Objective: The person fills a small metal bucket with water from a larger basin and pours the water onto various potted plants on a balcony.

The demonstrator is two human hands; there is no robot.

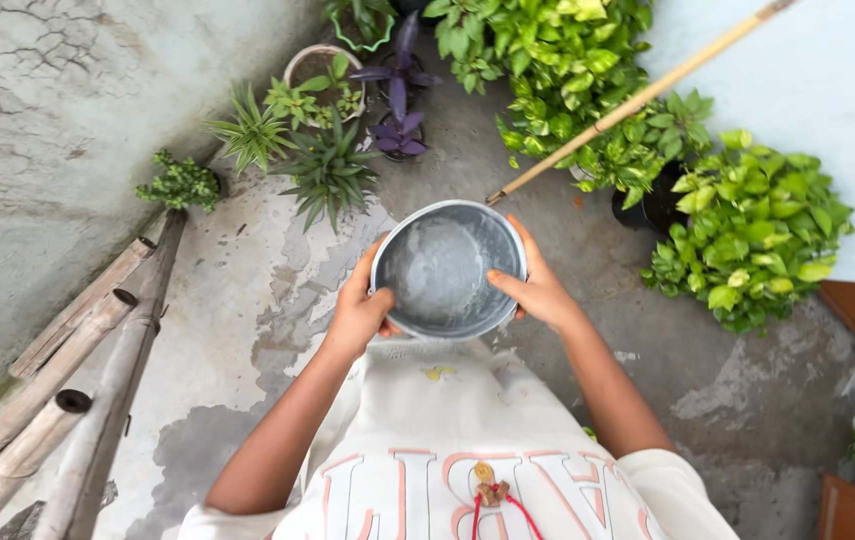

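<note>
Head view, looking straight down: cracked grey wall [38,120] at left with bamboo poles [68,400] leaning on it, leafy green pot plants [748,230] far and right, spiky ones [323,175] and a purple one [400,100] beyond. Centre, over wet concrete, a metal bowl [448,268] holding water, level and close to the body. Left hand [360,310] and right hand [538,292] grip opposite rims, fingers wrapped outside, thumbs hooked over; carrying stage, and steadiness matters most.
</note>
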